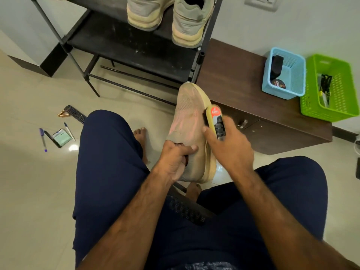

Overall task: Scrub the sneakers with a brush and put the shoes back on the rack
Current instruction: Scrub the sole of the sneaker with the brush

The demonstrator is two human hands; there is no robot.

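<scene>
The person wears dark navy blue shorts [109,172] that cover both thighs and end near the knees. The fabric is plain and smooth, with soft folds at the hems. Both forearms are bare, with no sleeves, no watch and no bracelet, and they show some hair. The left hand [173,160] and the right hand [233,147] have no rings or gloves. The feet are bare; toes [140,131] show beside the left knee.

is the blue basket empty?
No, the blue basket on the wooden cabinet holds a dark brush-like item and a round tin.
</scene>
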